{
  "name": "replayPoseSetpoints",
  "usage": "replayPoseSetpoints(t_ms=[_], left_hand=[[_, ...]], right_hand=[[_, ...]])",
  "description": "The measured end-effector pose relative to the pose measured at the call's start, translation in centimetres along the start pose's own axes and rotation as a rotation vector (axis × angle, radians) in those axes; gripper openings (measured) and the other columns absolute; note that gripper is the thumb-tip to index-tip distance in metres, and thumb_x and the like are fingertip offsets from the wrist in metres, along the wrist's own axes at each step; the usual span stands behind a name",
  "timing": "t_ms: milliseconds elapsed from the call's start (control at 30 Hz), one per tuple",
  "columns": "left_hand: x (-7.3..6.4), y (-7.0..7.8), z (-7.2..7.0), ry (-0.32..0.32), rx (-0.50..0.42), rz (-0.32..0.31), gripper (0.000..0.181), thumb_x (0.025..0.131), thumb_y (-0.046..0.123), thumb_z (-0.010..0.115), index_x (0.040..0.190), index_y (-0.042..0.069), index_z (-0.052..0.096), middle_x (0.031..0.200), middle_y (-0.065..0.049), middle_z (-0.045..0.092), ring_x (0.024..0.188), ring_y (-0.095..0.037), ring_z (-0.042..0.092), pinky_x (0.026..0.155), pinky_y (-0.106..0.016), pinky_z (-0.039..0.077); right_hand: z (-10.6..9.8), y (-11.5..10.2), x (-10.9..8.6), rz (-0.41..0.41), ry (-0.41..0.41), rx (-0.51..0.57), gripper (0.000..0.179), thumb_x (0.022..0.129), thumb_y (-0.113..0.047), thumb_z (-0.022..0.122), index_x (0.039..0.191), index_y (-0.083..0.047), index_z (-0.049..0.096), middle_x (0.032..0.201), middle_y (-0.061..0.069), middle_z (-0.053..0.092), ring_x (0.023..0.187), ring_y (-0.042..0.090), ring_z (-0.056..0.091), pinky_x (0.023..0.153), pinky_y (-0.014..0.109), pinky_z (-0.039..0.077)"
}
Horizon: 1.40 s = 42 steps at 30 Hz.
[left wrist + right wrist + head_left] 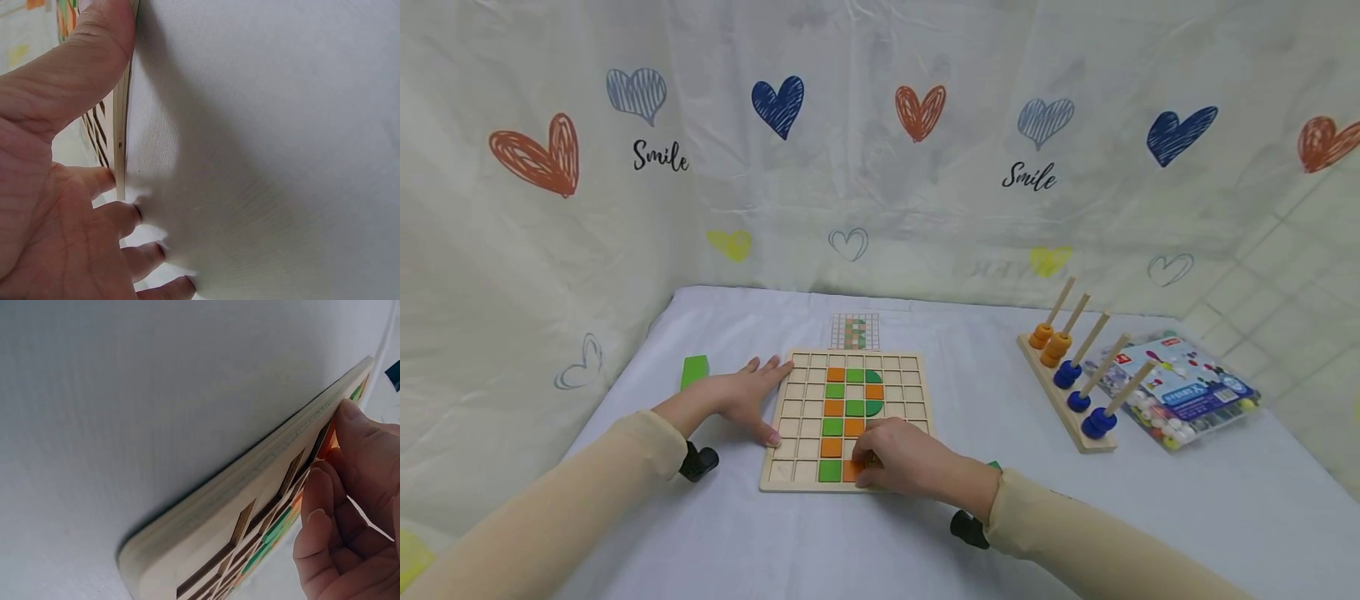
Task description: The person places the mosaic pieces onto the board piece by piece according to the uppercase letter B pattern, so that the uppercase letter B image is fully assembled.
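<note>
A wooden grid board (790,488) lies on the white cloth, with orange and green squares and two green half-round tiles set in its cells. My left hand (748,398) is spread along the board's left side; its thumb and a finger touch the edge. My right hand (904,457) is over the lower part of the board, its thumb and index finger pinching an orange square tile (326,442) in the bottom row, beside a green square (830,471). The right fingers partly cover this tile and some neighbouring cells.
A small pattern card (837,332) lies behind the board. To the right stand a peg stacker (1067,406) with orange and blue beads and a clear plastic box (1187,383). A green block (695,369) is beyond my left wrist; another green piece (994,464) shows behind the right wrist.
</note>
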<state>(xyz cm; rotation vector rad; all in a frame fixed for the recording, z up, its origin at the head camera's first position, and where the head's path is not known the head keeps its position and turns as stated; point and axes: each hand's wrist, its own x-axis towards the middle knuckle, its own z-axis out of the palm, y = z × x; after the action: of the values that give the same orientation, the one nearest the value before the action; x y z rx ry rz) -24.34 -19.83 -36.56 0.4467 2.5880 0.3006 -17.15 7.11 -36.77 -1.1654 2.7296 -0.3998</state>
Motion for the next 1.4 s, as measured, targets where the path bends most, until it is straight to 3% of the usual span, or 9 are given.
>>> replayPoseSetpoints(t_ms=[233,633,967,1400], left_hand=[[0.2,-0.2,0.1,-0.002,-0.006,-0.003,0.124,0.076,0.050,0.088,0.164,0.006,0.012,0.171,-0.026,0.005,0.155,-0.055,0.001,0.122,-0.070,0.014],[0.0,-0.3,0.2,0.001,-0.010,0.018,0.124,0.076,0.047,0.089,0.164,0.004,0.013,0.169,-0.029,0.006,0.154,-0.057,0.001,0.122,-0.071,0.014],[-0.1,-0.2,0.1,0.001,-0.002,0.020,0.123,0.076,0.047,0.089,0.163,0.003,0.013,0.169,-0.029,0.006,0.154,-0.057,0.001,0.122,-0.071,0.014],[-0.1,-0.1,0.1,-0.002,-0.008,0.017,0.123,0.077,0.047,0.088,0.164,0.004,0.012,0.170,-0.028,0.006,0.154,-0.056,0.001,0.122,-0.070,0.015]], right_hand=[[0.0,-0.1,0.0,0.004,0.002,-0.010,0.015,0.084,-0.019,0.086,0.093,-0.009,0.079,0.085,-0.004,0.072,0.078,0.004,0.055,0.075,0.018,0.052],[-0.5,0.4,-0.3,0.019,-0.019,0.064,0.014,0.087,-0.015,0.082,0.099,-0.008,0.079,0.089,-0.003,0.072,0.078,0.004,0.055,0.071,0.016,0.051],[-1.8,3.1,-2.6,0.099,-0.032,0.142,0.018,0.089,-0.007,0.078,0.107,-0.007,0.077,0.098,0.000,0.072,0.082,0.007,0.059,0.073,0.020,0.054],[-3.7,7.5,-6.8,0.199,0.038,0.095,0.019,0.089,-0.008,0.079,0.108,-0.007,0.076,0.094,-0.004,0.069,0.082,0.003,0.057,0.073,0.021,0.054]])
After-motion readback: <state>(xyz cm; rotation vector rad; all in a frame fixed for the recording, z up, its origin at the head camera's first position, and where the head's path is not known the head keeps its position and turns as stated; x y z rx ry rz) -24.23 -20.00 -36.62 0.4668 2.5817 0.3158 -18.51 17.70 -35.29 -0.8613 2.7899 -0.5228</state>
